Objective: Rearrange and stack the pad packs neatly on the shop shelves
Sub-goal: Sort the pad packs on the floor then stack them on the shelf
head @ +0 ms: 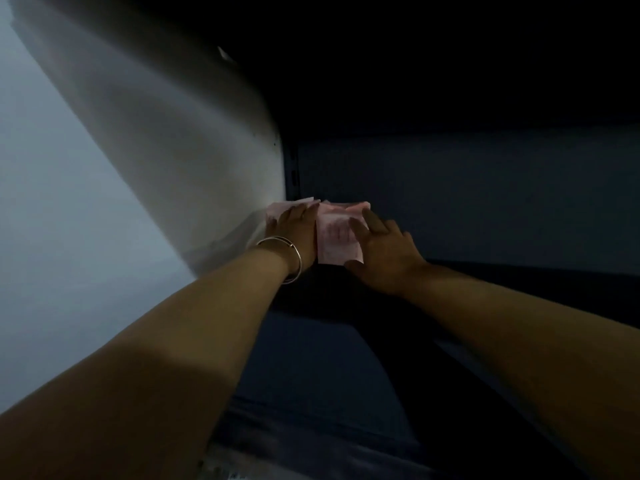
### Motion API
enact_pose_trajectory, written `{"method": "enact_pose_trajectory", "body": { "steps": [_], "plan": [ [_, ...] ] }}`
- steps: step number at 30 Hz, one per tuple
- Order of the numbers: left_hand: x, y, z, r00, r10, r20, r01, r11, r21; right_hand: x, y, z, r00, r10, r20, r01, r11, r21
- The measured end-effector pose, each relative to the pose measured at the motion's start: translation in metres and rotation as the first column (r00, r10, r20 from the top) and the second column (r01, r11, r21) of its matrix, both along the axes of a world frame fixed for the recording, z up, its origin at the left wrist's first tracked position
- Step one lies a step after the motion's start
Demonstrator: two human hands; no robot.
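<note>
Hands (384,252) apparently flat on pink packs (337,235)

We note pale pink packs (337,233) bearing a faint darker pink print, a silver bangle (289,258), a dark blue shelf (485,188) and a whitish-grey wall (138,133).

The two pink pad packs (337,237) at the back left corner of the shelf (311,358) look like soft, thin plastic wrap with a faint sheen. The shelf's surface reads dark and matt. The bangle (294,259) is thin polished metal. The side panel (173,150) looks smooth, pale and matt.
</note>
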State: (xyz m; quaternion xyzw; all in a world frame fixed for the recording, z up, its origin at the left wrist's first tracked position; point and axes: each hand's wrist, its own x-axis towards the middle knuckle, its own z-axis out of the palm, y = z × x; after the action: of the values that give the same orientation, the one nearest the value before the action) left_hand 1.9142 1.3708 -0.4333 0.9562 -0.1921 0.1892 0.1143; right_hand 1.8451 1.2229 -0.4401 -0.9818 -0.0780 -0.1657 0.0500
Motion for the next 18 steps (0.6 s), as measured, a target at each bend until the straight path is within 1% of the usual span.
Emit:
{"method": "enact_pose_trajectory", "body": {
  "steps": [2,4,6,7,8,10,11,12,13,15,17,18],
  "plan": [
    [0.011,0.003,-0.001,1.000,0.025,-0.009,-0.024,0.999,0.043,0.014,0.003,0.000,1.000,-0.023,-0.012,0.023,0.999,-0.031],
    [0.016,0.005,-0.002,0.999,0.031,-0.022,-0.029,0.997,0.071,0.023,0.005,0.000,0.999,-0.043,-0.006,0.043,0.999,-0.029],
    [0.019,0.005,-0.003,0.998,0.055,-0.031,-0.053,0.996,0.070,0.026,0.007,0.000,0.997,-0.068,0.045,0.070,0.997,-0.026],
    [0.021,0.004,-0.003,0.995,0.100,-0.017,-0.098,0.990,0.098,0.025,0.009,0.001,0.991,-0.087,0.098,0.092,0.994,-0.054],
    [0.020,0.004,-0.003,0.988,0.151,0.021,-0.152,0.978,0.145,0.024,0.011,0.001,0.981,-0.105,0.165,0.122,0.988,-0.098],
    [0.017,0.005,0.001,0.966,0.208,0.154,-0.241,0.942,0.235,0.019,0.015,0.002,0.948,-0.112,0.297,0.175,0.965,-0.194],
    [0.015,0.006,0.003,0.954,0.208,0.217,-0.261,0.932,0.253,0.016,0.017,0.002,0.937,-0.102,0.334,0.184,0.958,-0.222],
    [0.015,0.007,0.004,0.945,0.197,0.263,-0.261,0.935,0.239,0.015,0.019,0.002,0.932,-0.083,0.353,0.173,0.957,-0.231],
    [0.014,0.009,0.004,0.942,0.180,0.285,-0.244,0.947,0.208,0.015,0.020,0.001,0.935,-0.062,0.348,0.148,0.963,-0.225],
    [0.016,0.011,0.003,0.952,0.136,0.274,-0.181,0.973,0.146,0.016,0.023,0.001,0.959,-0.041,0.282,0.090,0.983,-0.162],
    [0.015,0.013,0.004,0.965,0.103,0.241,-0.146,0.975,0.168,0.017,0.026,0.000,0.971,-0.038,0.237,0.061,0.994,-0.092],
    [0.014,0.015,0.005,0.970,0.105,0.219,-0.150,0.968,0.199,0.017,0.027,-0.001,0.971,-0.046,0.236,0.069,0.994,-0.090]
  ]
}}
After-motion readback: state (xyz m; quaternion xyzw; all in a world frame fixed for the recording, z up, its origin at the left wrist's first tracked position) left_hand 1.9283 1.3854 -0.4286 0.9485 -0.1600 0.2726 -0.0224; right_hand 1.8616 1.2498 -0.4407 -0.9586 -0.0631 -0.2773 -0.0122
